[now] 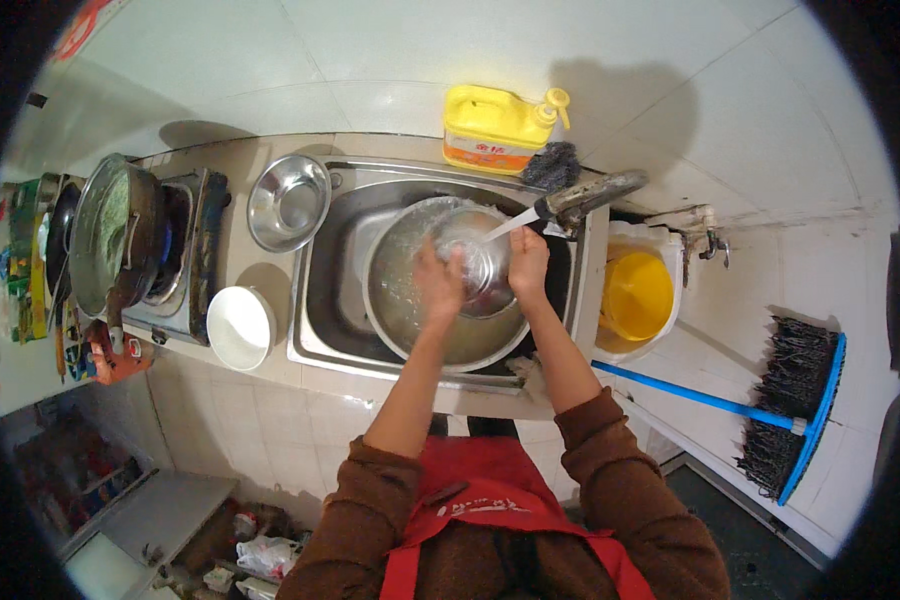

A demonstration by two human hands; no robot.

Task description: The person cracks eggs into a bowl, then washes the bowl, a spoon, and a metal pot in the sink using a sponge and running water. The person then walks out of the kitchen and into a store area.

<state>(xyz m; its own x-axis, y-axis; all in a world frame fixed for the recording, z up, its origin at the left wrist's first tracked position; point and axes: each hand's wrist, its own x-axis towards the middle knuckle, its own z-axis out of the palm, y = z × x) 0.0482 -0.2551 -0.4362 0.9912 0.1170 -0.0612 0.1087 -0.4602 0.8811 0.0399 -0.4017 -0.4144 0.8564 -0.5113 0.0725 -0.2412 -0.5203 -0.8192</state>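
My right hand grips the rim of a metal bowl, which is tilted under water running from the faucet. My left hand, blurred, lies over the bowl's left inner side with fingers spread. Beneath both is a large metal basin of cloudy water, standing in the stainless steel sink. Left of the sink, a smaller metal bowl and a white bowl rest on the counter.
A yellow pump jug and a dark scouring pad stand behind the sink. At left, a deep pan sits on a gas stove. A yellow bucket and a blue-handled mop are at right.
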